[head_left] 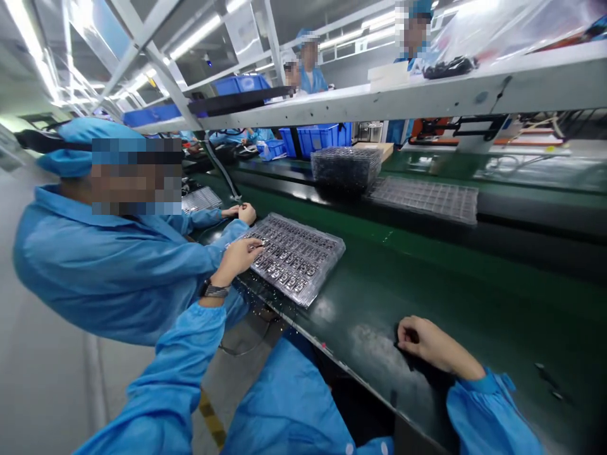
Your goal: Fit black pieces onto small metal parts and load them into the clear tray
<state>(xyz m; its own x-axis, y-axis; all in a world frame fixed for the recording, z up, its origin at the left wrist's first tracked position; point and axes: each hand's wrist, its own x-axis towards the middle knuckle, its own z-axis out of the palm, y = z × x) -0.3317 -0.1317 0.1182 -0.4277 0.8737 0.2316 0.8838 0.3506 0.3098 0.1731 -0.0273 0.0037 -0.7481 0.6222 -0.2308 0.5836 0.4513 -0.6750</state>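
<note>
My left hand [238, 258] reaches over the near left edge of a clear plastic tray [310, 297], whose compartments hold rows of small metal parts [290, 278]. Its thumb and fingers are pinched together at the parts; whatever sits between them is too small to make out. Off to the right, my right hand [429, 344] rests low over the green work surface [379, 284] with its fingers curled in. A bit of something dark shows at its fingertips, and I cannot tell what it is.
A co-worker in a blue smock [118, 265] sits close on the left, hands near the tray. Stacked clear trays [346, 167] and another clear tray [427, 196] lie at the back. Small dark pieces [547, 379] lie at right. A white shelf beam [332, 112] crosses above.
</note>
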